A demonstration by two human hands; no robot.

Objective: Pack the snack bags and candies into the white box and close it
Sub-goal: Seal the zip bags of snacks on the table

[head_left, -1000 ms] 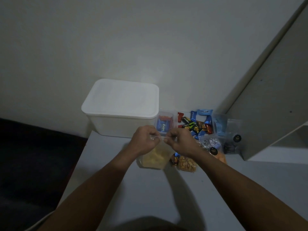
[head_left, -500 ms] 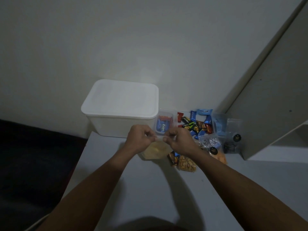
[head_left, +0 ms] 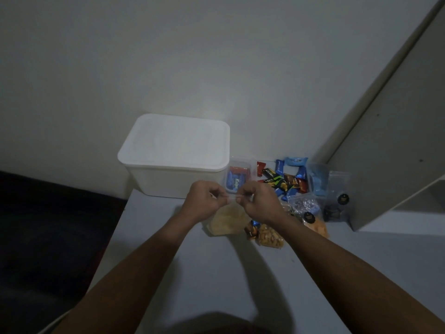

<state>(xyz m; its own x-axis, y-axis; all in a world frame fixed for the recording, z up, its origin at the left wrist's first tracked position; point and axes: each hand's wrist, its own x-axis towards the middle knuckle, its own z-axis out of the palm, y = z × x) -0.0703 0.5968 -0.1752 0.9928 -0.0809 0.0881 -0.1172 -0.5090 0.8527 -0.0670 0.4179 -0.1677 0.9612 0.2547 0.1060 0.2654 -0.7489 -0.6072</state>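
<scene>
Both hands met over the pale grey surface (head_left: 216,273), the left hand (head_left: 204,201) and the right hand (head_left: 260,201) each with fingers curled and clamped on the top strip of a clear plastic bag of pale yellow snacks (head_left: 226,222). The bag hung below the fingers, its sealing edge stretched level from one hand to the other and its belly resting on the surface.

Beyond the left fingers stood the white rectangular plastic box (head_left: 175,160), its lid on, long side running left to right. Just past the fingertips sat a small clear tub (head_left: 237,177) holding a blue and red packet; its lettering was too blurred to read for certain. To the right of the right fingers lay a heap of wrapped candies (head_left: 286,179) in blue, red and black, one black-and-green wrapper reading "NEXTAR". Nearer, under the right wrist, were a clear bag of golden nuts (head_left: 269,237) and clear pouches with round black labels (head_left: 337,201), their print unreadable.
</scene>
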